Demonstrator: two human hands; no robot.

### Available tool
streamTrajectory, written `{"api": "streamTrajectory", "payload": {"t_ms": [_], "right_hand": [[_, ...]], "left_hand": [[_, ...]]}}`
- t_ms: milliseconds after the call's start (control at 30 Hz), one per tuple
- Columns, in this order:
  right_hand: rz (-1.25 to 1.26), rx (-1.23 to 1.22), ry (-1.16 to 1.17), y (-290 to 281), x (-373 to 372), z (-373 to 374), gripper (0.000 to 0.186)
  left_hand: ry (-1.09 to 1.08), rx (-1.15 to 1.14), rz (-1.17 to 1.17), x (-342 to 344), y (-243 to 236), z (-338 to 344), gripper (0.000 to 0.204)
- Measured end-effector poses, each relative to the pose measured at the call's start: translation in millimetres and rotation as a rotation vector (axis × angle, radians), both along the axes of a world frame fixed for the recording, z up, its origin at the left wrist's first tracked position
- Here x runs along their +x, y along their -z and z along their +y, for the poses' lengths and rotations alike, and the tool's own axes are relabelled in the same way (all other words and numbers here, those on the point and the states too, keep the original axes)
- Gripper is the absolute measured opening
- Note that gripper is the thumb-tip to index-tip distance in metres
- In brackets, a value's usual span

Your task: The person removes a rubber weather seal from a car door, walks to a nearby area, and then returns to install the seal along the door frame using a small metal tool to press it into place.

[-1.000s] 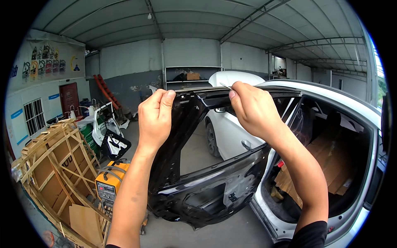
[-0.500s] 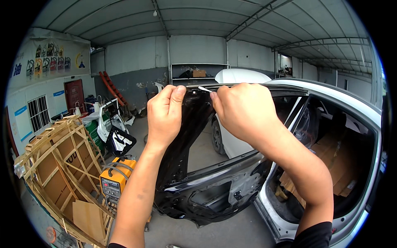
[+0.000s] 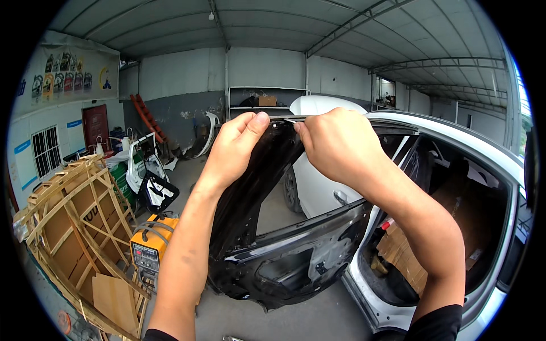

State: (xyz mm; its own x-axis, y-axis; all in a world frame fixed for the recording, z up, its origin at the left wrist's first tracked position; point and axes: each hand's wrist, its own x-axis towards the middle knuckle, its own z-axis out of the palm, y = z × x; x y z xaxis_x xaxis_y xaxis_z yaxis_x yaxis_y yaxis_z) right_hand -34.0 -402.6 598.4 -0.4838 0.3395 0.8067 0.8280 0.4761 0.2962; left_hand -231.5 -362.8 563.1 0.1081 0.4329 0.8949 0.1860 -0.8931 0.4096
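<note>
A black car door (image 3: 296,241) with its inner side bare stands swung out from a white car. At the top corner of its window frame (image 3: 273,148) are both my hands. My left hand (image 3: 236,145) is closed around the corner's outer edge, thumb along the top and fingertips hidden behind. Just to its right, my right hand (image 3: 341,142) is closed at the top rail, thumb and finger pinching a thin pale strip (image 3: 290,120) that pokes out to the left. Whether the strip is a tool or a piece of trim I cannot tell.
A wooden crate frame (image 3: 85,219) and a yellow machine with a handle (image 3: 151,244) stand at left. Behind them lean a white door (image 3: 142,162) and a red ladder (image 3: 149,119). Cardboard (image 3: 438,238) fills the white car's (image 3: 503,153) rear opening at right.
My left hand has shifted slightly right, nearer the frame corner and my right hand. The strip shows less of its length. The view has turned a little, and the white car's door handle now shows.
</note>
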Motion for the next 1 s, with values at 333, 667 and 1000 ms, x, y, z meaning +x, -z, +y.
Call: {"api": "streamTrajectory", "payload": {"t_ms": [333, 667, 1000], "right_hand": [[-0.007, 0.088, -0.077, 8.2, 4.0, -8.0, 0.038], [0.024, 0.141, -0.057, 18.2, -1.8, -5.4, 0.037], [0.027, 0.088, 0.070, 22.3, -15.4, -17.0, 0.023]], "left_hand": [[0.031, -0.023, 0.052, -5.1, -2.3, -1.4, 0.038], [-0.142, -0.011, 0.019, 2.1, 2.1, -11.9, 0.051], [-0.168, 0.098, -0.015, 4.3, 3.9, -5.7, 0.052]]}}
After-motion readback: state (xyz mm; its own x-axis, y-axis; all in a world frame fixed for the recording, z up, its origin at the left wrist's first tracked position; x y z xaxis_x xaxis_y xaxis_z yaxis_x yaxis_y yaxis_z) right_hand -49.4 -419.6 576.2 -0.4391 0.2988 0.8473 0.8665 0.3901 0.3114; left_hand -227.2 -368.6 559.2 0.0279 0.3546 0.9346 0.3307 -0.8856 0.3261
